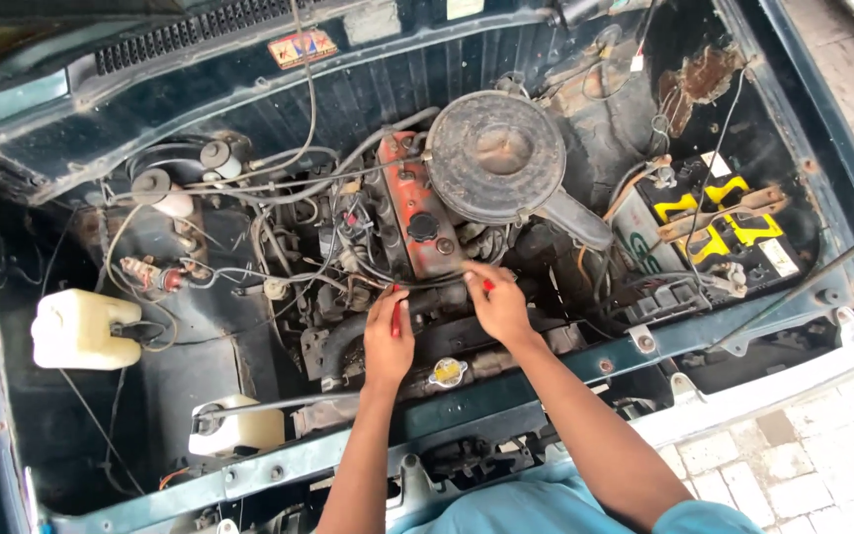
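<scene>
1. Head view: a red-handled tool (396, 318) is gripped in the left hand (387, 338), low at the engine (417, 213) front.
2. Right hand (497, 304) is closed on a small red part (487, 285) just beside it.
3. The tool tip should be seated squarely before force is applied; nearby wires (279, 267) kept clear.

Def an outdoor car repair spot, prob a driveway or roadside garage yard. Whole view is an open engine bay (249, 257) of an old dark green car, hood up on a prop rod (812, 277). You've got the round air cleaner (496, 148), red valve cover (412, 203), battery (719, 222) w/ yellow markings, white fluid tanks (76, 331), radiator cap (448, 372), hoses & wires everywhere, rust + grime. Pale paving blocks (803, 465) on the ground beside the bumper, daylight, so not indoors.
</scene>
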